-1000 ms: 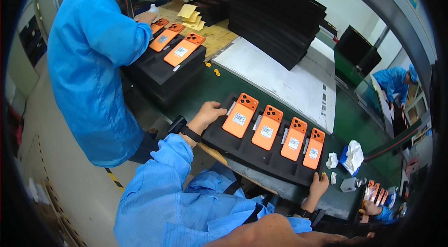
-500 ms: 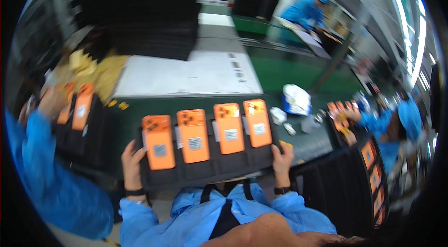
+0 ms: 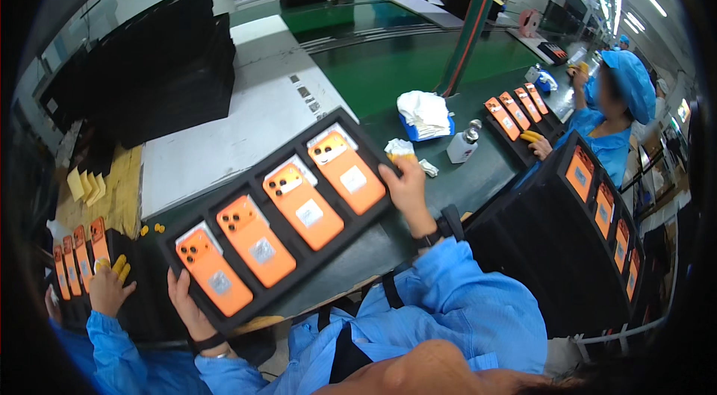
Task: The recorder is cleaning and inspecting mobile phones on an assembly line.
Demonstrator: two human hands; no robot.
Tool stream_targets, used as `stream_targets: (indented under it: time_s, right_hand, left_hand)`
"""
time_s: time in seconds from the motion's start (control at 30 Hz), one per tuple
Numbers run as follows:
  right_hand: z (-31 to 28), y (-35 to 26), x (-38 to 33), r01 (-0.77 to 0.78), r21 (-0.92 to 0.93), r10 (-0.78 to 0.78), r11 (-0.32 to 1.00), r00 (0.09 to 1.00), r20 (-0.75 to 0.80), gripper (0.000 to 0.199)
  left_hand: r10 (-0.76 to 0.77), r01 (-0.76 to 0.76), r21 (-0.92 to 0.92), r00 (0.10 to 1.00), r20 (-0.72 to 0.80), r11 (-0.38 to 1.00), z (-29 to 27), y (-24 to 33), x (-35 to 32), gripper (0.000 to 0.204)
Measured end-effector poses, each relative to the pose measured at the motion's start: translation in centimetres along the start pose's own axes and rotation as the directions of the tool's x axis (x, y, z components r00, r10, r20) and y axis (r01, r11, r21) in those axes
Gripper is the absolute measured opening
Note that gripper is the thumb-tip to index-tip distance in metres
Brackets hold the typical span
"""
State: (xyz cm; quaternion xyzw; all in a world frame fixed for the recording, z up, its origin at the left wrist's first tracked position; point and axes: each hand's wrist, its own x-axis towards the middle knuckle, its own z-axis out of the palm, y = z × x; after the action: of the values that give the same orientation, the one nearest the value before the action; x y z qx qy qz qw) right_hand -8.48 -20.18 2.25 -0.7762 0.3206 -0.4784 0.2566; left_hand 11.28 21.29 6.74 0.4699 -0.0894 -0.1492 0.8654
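Both my hands hold a black tray (image 3: 302, 259) above the green bench. It slants, with its right end farther from me than its left. Several orange phones (image 3: 256, 240) lie in its slots, backs up, each with a camera block and a pale square label. My left hand (image 3: 190, 309) is closed around the near left corner, thumb on the rim. On the right end grips my right hand (image 3: 408, 190), with something yellow at its fingertips. White slips show beside the phones in the slots. The fingers under the tray are hidden.
At my right stands a tall stack of black trays (image 3: 523, 246) with orange phones on top. A blue container of white cloths (image 3: 424, 113) and a pump bottle (image 3: 464, 142) sit beyond my right hand. Co-workers' hands (image 3: 109, 289) handle phones on both sides. Black trays (image 3: 164, 74) are piled at far left.
The tray has turned, its right end swinging away from me and its left end coming nearer. My view has shifted to the right. Both hands have kept their grip.
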Motion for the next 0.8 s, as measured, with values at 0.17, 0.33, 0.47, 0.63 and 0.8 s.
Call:
stream_targets:
  time_s: [0.17,0.33,0.47,0.63,0.8]
  right_hand:
    - [4.3,1.6,5.1,-0.073,0.073,0.074,0.995,0.997,-0.014,0.032]
    - [7.8,0.9,5.5,-0.082,0.338,0.079,0.938,0.997,0.022,0.045]
    - [8.8,0.6,2.1,-0.010,0.273,-0.006,0.962,0.998,0.055,0.043]
    - [8.5,-1.1,0.1,-0.111,0.344,0.047,0.932,0.981,0.187,0.033]
    - [7.3,-2.0,0.3,-0.117,0.418,-0.022,0.901,0.949,0.313,0.026]
  left_hand:
    - [-0.066,0.060,-0.094,0.996,-0.060,0.994,-2.1,-2.6,4.0,0.025]
    - [-0.231,0.204,-0.276,0.971,-0.068,0.939,-3.6,-5.6,8.0,0.037]
    - [-0.242,0.208,-0.249,0.963,-0.115,0.946,-0.4,-7.2,11.0,0.032]
    - [-0.151,0.130,-0.125,0.974,-0.171,0.983,3.9,-11.5,17.2,0.020]
    - [-0.070,0.095,0.131,0.980,-0.185,0.987,13.9,-15.0,21.2,0.031]
